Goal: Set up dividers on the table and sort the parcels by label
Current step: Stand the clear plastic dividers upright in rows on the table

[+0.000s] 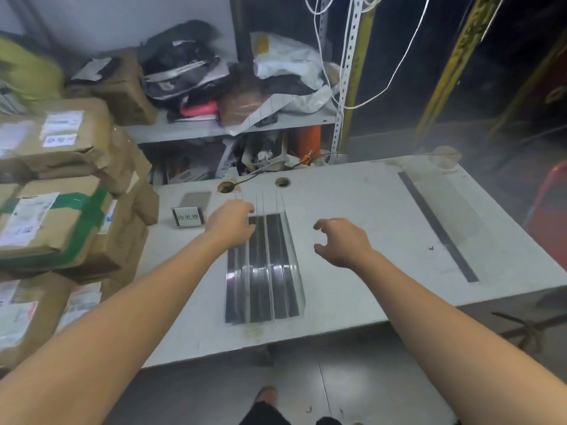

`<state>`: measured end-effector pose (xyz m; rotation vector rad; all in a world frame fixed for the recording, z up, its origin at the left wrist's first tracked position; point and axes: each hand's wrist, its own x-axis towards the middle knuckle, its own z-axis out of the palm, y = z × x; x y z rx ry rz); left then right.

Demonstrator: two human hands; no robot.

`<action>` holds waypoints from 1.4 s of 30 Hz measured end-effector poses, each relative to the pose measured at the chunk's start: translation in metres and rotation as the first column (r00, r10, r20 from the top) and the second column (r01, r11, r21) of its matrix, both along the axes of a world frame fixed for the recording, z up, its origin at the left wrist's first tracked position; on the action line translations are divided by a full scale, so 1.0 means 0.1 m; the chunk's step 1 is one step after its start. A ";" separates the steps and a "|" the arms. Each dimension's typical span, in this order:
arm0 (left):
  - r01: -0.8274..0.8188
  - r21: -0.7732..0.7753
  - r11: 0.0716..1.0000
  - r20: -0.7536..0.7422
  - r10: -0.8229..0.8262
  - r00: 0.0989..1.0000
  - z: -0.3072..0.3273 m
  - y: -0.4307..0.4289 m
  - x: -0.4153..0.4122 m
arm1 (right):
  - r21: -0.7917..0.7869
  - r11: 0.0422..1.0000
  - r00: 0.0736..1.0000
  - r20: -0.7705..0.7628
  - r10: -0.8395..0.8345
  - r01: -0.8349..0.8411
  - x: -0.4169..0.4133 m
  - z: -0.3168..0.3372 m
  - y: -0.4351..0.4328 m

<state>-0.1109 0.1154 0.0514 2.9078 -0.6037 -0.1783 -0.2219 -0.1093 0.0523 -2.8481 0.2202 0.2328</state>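
Note:
Several clear plastic dividers with black base strips (267, 271) stand close together in the middle of the white table (352, 271). My left hand (231, 223) rests on their far left end, fingers curled over the top edges. Just right of the dividers my right hand (340, 240) hovers with fingers spread and nothing in it. One more divider (438, 228) stands alone near the table's right side. Brown cardboard parcels (58, 216) with white labels are piled at the left. A small sign with black characters (187, 216) stands near the table's back left.
A shelf (214, 127) behind the table carries bags and clutter. White cords (395, 72) hang at the back right. Two round cable holes (282, 181) pierce the table's far edge. A red stool (549, 204) sits at the right. My foot (267, 397) shows on the floor below.

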 end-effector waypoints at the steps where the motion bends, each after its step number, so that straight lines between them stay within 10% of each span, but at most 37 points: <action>1: 0.038 -0.007 0.999 -0.005 -0.038 0.999 -0.05 0.03 0.08 | 0.018 1.000 1.000 -0.004 -0.024 0.024 0.04 -0.05 0.08; 17: 0.745 0.069 0.664 -0.091 -0.739 0.667 -0.48 -0.45 1.11 | 0.353 0.841 0.910 -0.219 -0.352 0.411 0.00 -0.64 0.50; 27: 0.784 0.158 0.601 -0.168 -0.766 0.621 -0.66 -0.68 1.31 | 0.453 0.766 0.889 -0.254 -0.380 0.457 -0.09 -0.77 0.53; 42: 0.656 -0.072 0.751 -0.052 -0.660 0.750 -0.43 -1.01 1.27 | 0.398 0.791 0.885 -0.225 -0.408 0.465 -0.58 -0.62 -0.28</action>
